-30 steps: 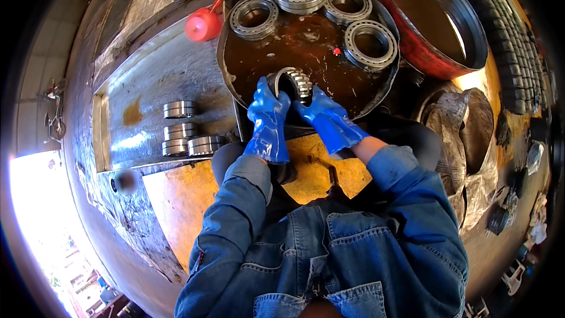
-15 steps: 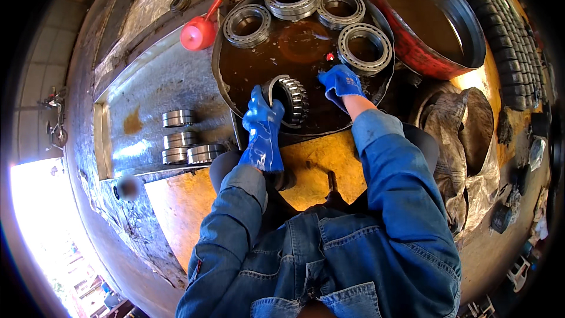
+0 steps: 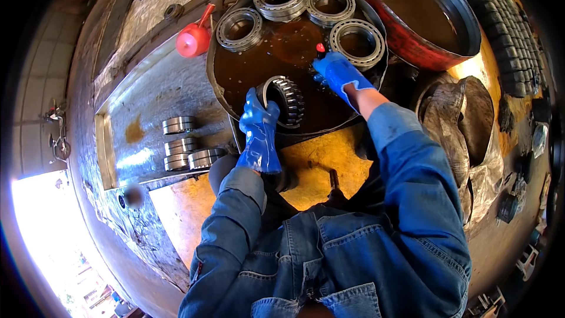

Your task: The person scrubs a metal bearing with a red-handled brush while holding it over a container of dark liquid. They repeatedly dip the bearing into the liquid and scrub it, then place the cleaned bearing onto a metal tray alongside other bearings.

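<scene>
My left hand (image 3: pixel 261 132), in a wet blue rubber glove, grips the left side of a roller bearing (image 3: pixel 292 101). The bearing stands tilted on edge over brown liquid in a round metal pan (image 3: pixel 212 76), its rollers facing right. My right hand (image 3: pixel 342 78), also gloved in blue, is closed around a red-tipped tool (image 3: pixel 321 48) to the right of that bearing. Only the tool's red and dark end shows; the glove hides the rest. Several bearing rings lie along the pan's far side, the nearest bearing (image 3: pixel 379 43) just beyond my right hand.
A metal tray (image 3: pixel 141 162) on the left carries several shiny bearing rings (image 3: pixel 179 125). A red ladle (image 3: pixel 193 41) rests between tray and pan. Far right stands a red drum section (image 3: pixel 406 47) holding brown liquid, with a crumpled brown sack (image 3: pixel 447 123) nearer me.
My right hand has turned and shifted slightly left and away from me, bringing more of the tool's red end into sight. My left hand still holds the bearing. The view has shifted slightly.
</scene>
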`<state>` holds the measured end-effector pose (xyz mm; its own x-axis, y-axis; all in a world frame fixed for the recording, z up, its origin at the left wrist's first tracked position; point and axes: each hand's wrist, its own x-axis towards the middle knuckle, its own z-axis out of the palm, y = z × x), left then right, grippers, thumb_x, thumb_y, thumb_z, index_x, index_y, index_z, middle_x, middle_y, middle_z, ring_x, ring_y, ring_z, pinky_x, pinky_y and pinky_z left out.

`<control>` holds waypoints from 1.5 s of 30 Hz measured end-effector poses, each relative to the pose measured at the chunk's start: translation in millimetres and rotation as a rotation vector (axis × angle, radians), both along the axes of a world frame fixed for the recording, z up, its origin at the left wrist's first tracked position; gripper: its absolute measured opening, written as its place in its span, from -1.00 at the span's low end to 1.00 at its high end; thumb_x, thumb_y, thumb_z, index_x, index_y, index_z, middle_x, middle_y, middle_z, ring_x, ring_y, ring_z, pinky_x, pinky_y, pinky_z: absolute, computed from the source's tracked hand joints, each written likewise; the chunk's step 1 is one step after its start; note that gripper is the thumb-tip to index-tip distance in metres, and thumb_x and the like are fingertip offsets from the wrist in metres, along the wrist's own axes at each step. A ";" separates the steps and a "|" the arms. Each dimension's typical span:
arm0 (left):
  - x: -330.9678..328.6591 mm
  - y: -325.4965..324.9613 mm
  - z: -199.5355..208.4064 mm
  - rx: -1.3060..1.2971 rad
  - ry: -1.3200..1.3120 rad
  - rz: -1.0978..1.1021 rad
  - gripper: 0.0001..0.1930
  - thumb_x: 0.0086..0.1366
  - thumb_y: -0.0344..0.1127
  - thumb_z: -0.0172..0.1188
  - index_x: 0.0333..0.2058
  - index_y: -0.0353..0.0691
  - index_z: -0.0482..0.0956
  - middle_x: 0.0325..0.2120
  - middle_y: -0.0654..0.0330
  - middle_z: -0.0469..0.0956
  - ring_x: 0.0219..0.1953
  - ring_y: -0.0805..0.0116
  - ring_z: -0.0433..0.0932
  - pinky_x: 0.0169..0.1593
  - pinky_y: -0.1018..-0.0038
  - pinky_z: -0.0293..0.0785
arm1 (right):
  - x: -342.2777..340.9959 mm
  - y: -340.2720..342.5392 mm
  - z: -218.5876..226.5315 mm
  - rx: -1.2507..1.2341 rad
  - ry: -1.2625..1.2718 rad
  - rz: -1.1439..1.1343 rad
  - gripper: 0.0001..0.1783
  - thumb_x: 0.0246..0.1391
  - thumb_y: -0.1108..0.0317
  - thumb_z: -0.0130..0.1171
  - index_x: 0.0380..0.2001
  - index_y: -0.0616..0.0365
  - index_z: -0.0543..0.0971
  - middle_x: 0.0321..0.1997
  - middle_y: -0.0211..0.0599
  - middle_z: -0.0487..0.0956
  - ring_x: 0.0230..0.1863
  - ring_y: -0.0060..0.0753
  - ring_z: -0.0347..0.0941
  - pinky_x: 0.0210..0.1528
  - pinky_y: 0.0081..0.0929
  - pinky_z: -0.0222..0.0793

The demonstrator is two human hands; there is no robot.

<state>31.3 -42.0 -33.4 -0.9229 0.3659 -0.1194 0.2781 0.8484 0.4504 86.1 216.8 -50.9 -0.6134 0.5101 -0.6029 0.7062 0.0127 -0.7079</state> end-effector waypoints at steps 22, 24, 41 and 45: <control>-14.1 15.9 13.5 -0.183 -0.017 -0.215 -0.10 0.19 0.01 0.25 0.48 -0.05 0.16 0.35 -0.17 0.39 0.29 -0.22 0.49 0.37 0.09 0.41 | 67.0 -16.0 40.1 -0.465 0.385 -0.038 -0.58 0.31 0.02 0.21 -0.10 0.16 0.73 -0.20 -0.33 0.76 -0.30 -0.51 0.64 -0.26 -0.51 0.47; -12.6 14.0 17.8 -0.137 -0.051 -0.176 -0.08 0.19 0.03 0.26 0.49 -0.06 0.15 0.36 -0.17 0.38 0.31 -0.22 0.47 0.39 0.12 0.39 | 81.3 -12.8 49.9 -0.343 0.335 -0.032 -0.51 0.31 -0.05 0.18 -0.05 0.18 0.71 -0.12 -0.28 0.76 -0.23 -0.45 0.65 -0.19 -0.42 0.49; -29.9 -5.1 -5.2 0.021 -0.129 -0.102 -0.10 0.18 0.13 0.36 0.38 -0.25 0.31 0.13 -0.26 0.59 0.22 -0.15 0.58 0.27 0.19 0.46 | 71.4 -33.7 19.7 -0.290 0.389 -0.012 -0.53 0.29 -0.01 0.22 -0.14 0.24 0.70 -0.34 -0.18 0.75 -0.36 -0.37 0.66 -0.20 -0.36 0.54; -52.9 -14.7 -25.0 0.115 -0.285 -0.039 -0.18 0.13 0.11 0.39 0.25 -0.34 0.48 0.06 -0.16 0.65 0.14 -0.04 0.63 0.24 0.25 0.49 | 68.1 -22.1 9.1 -0.257 0.292 -0.030 -0.56 0.31 0.02 0.20 -0.14 0.23 0.72 -0.27 -0.25 0.77 -0.32 -0.41 0.69 -0.19 -0.41 0.55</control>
<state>-21.6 -56.7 -58.5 -0.8430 0.4267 -0.3276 0.1581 0.7786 0.6072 154.2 194.7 -41.8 -0.7652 0.3858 -0.5153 0.4715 -0.2091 -0.8567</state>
